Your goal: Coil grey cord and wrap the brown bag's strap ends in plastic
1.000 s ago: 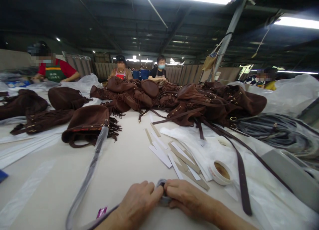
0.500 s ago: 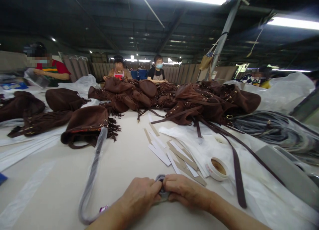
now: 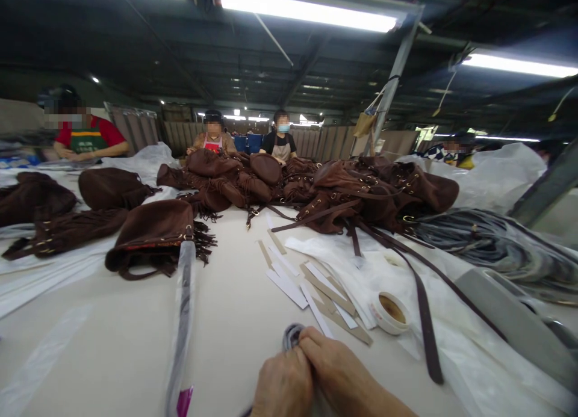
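Close to my body, both hands meet around a small tight coil of grey, film-wrapped strap (image 3: 292, 336), whose rolled top pokes out above my fingers. My left hand (image 3: 285, 381) is closed on the coil's lower left. My right hand (image 3: 336, 366) presses its thumb and fingers against the right side, touching the left hand. To the left, a dark brown fringed bag (image 3: 151, 227) lies on its side. From its metal ring a plastic-wrapped strap (image 3: 184, 302) runs down to the bottom edge, with a purple tag (image 3: 184, 402) beside it. Whether this strap joins the coil is hidden.
A heap of brown bags (image 3: 266, 176) spans the table's far side. Card strips (image 3: 325, 290), a roll of tape (image 3: 392, 313) and a loose brown strap (image 3: 427, 327) lie right of centre. Wrapped straps (image 3: 487, 239) are piled further right. Several people sit beyond the table.
My hands have drawn closer together and lower, with the coil now standing above the fingers. The wrapped strap by the bag hangs straighter, its lower bend gone from view. The camera has tilted slightly upward.
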`<state>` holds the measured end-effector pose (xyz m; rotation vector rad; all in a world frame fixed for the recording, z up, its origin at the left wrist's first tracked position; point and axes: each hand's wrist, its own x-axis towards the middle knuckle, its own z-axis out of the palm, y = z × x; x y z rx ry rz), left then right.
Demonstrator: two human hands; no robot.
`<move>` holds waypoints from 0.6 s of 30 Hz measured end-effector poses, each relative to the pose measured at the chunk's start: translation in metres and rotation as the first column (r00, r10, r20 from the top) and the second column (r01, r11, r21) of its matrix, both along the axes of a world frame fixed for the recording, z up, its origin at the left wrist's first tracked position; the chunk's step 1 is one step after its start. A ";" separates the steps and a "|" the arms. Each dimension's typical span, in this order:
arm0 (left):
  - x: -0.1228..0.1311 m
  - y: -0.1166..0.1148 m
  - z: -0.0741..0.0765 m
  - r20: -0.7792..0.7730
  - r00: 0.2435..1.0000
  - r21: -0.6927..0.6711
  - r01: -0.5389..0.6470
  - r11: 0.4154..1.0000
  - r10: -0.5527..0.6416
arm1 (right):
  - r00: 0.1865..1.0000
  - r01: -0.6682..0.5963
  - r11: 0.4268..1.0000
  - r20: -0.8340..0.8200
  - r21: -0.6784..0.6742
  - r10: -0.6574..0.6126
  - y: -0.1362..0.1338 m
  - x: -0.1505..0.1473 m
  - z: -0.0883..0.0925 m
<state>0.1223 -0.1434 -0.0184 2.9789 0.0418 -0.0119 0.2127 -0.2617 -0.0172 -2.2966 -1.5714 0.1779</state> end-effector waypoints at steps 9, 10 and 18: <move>-0.004 0.058 0.035 -0.114 0.977 0.012 0.182 0.983 -0.179 | 0.899 -0.370 0.918 -0.194 0.144 0.393 0.001 0.034 0.038; -0.003 0.057 0.035 -0.112 0.976 0.026 0.192 0.981 -0.188 | 0.906 -0.365 0.924 -0.182 0.118 0.381 0.002 0.032 0.040; 0.001 0.004 0.028 -0.297 0.951 0.023 -0.086 0.996 0.089 | 0.945 -0.068 0.994 0.314 -0.080 0.090 0.010 0.004 0.016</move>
